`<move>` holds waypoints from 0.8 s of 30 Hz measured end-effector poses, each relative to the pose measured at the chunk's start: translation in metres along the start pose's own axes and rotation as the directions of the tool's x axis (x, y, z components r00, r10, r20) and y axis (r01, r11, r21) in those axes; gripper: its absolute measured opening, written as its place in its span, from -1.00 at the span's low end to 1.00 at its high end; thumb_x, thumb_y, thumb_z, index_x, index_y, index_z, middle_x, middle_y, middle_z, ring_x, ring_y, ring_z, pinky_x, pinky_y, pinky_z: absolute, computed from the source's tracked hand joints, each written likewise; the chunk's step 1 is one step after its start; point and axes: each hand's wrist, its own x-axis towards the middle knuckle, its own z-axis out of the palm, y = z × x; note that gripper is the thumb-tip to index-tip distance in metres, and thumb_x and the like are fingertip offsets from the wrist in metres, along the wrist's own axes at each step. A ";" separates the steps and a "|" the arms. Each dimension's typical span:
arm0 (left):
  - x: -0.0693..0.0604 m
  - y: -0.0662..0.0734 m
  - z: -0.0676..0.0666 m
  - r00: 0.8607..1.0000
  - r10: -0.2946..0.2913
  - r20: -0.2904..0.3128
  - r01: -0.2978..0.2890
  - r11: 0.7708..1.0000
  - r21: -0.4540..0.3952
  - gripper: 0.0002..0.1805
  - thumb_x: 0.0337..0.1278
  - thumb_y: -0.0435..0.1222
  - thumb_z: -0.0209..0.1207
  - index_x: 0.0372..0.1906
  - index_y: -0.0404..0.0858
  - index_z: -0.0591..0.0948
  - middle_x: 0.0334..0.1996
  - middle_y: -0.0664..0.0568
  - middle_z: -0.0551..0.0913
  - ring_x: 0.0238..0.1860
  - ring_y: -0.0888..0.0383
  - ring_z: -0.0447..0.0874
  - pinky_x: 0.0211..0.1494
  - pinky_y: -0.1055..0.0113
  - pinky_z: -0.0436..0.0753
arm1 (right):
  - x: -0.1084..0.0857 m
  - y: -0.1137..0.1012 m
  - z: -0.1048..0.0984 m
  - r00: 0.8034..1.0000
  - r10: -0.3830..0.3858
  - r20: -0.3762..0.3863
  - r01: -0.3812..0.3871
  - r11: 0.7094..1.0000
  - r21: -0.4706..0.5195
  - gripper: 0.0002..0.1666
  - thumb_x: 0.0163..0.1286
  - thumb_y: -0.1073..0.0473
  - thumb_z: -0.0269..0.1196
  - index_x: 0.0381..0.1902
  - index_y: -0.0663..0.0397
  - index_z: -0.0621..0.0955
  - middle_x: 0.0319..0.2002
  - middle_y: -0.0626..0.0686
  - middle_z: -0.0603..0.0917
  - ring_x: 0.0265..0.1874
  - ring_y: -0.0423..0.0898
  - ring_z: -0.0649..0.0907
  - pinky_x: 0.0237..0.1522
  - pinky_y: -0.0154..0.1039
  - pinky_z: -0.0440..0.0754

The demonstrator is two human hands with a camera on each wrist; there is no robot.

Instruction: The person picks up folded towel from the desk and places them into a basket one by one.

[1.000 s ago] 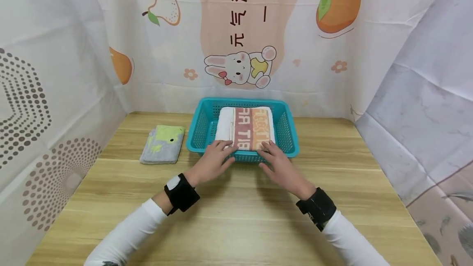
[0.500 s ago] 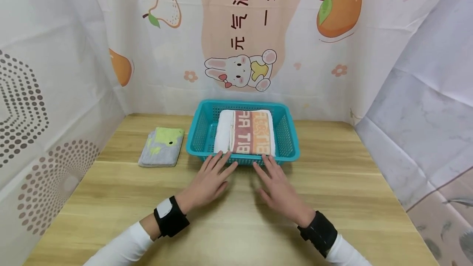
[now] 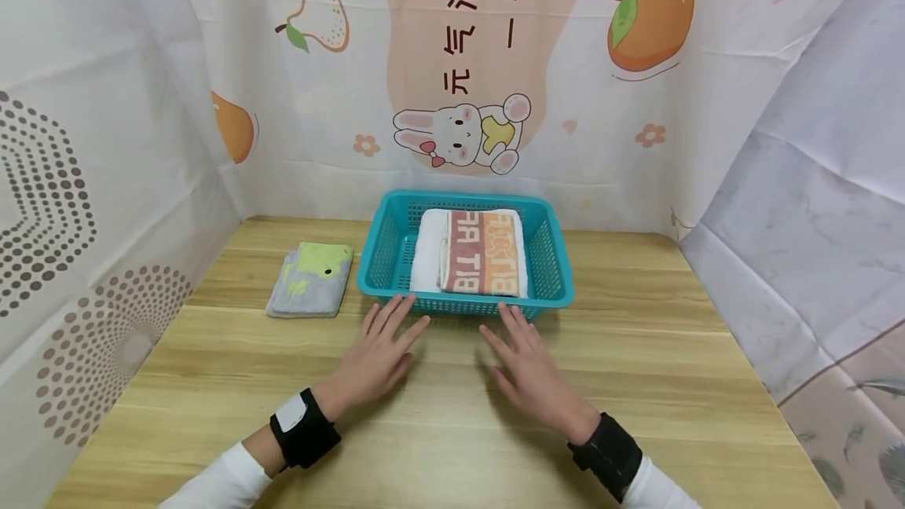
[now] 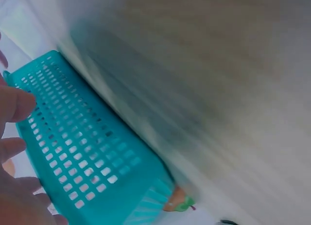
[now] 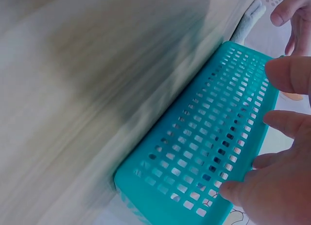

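A teal plastic basket (image 3: 550, 258) with perforated walls stands on the table in the head view. Inside it lies a folded white towel (image 3: 427, 254), and on that a folded red-and-orange patterned towel (image 3: 483, 252). My left hand (image 3: 372, 356) has its fingers spread near the basket's front left; my right hand (image 3: 532, 374) is at the front right, its fingertips close to the rim. Neither holds anything. In both wrist views the fingers appear by the perforated side of the basket (image 4: 82, 142); whether they touch it I cannot tell.
A folded grey cloth with a green pattern (image 3: 311, 281) lies left of the basket on the wooden table (image 3: 452, 438). Printed white curtains (image 3: 311, 124) hang behind and on the left, with marbled sheeting (image 3: 799, 218) on the right.
Both hands have drawn back from the towels in the basket toward the person. The left hand has also shifted left. The towels stay in the basket.
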 end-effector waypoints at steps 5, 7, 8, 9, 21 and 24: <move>-0.003 -0.005 -0.004 0.999 -0.022 -0.036 0.020 0.999 -0.048 -0.33 0.09 -0.37 0.35 0.36 -0.19 0.44 0.47 -0.33 0.14 0.42 -0.29 0.12 0.29 -0.31 0.30 | -0.001 -0.001 0.004 1.000 -0.002 0.022 0.001 1.000 0.021 -0.24 0.29 0.24 0.38 0.42 0.18 0.41 0.52 0.36 0.06 0.51 0.30 0.04 0.40 0.26 0.16; -0.004 -0.008 -0.005 0.998 -0.032 -0.046 0.029 0.997 -0.066 -0.34 0.08 -0.39 0.33 0.34 -0.21 0.44 0.46 -0.34 0.15 0.39 -0.29 0.16 0.26 -0.29 0.33 | -0.001 -0.001 0.004 0.999 -0.002 0.033 0.001 1.000 0.021 -0.24 0.30 0.23 0.37 0.42 0.18 0.40 0.52 0.36 0.06 0.51 0.30 0.05 0.39 0.27 0.17; -0.005 -0.009 -0.006 0.998 -0.042 -0.046 0.038 0.997 -0.074 -0.36 0.09 -0.40 0.31 0.34 -0.22 0.44 0.45 -0.34 0.15 0.37 -0.28 0.17 0.25 -0.29 0.34 | -0.001 -0.001 0.005 0.999 -0.002 0.037 0.002 1.000 0.023 -0.25 0.30 0.23 0.37 0.43 0.18 0.40 0.52 0.36 0.07 0.51 0.31 0.05 0.38 0.28 0.19; -0.005 -0.010 -0.008 0.998 -0.052 -0.042 0.048 0.995 -0.082 -0.36 0.10 -0.41 0.30 0.34 -0.22 0.43 0.45 -0.33 0.15 0.35 -0.28 0.18 0.23 -0.28 0.36 | -0.001 0.000 0.005 0.999 -0.003 0.038 0.002 1.000 0.028 -0.25 0.30 0.23 0.37 0.43 0.18 0.40 0.52 0.37 0.07 0.50 0.31 0.06 0.37 0.29 0.20; -0.012 -0.031 -0.012 0.967 -0.205 -0.151 0.162 0.953 -0.255 -0.50 0.07 -0.56 0.24 0.19 -0.35 0.52 0.36 -0.49 0.22 0.30 -0.37 0.24 0.21 -0.27 0.31 | 0.001 0.006 0.007 0.998 0.024 0.054 -0.029 0.995 0.092 -0.23 0.30 0.24 0.36 0.43 0.22 0.37 0.47 0.40 0.15 0.46 0.38 0.13 0.36 0.28 0.21; -0.013 -0.037 -0.013 0.950 -0.260 -0.175 0.203 0.936 -0.287 -0.56 0.09 -0.58 0.21 0.13 -0.36 0.54 0.34 -0.50 0.22 0.26 -0.36 0.26 0.17 -0.25 0.34 | 0.002 0.007 0.008 0.998 0.019 0.053 -0.024 0.996 0.090 -0.24 0.29 0.24 0.37 0.41 0.24 0.38 0.46 0.41 0.17 0.44 0.39 0.16 0.36 0.28 0.23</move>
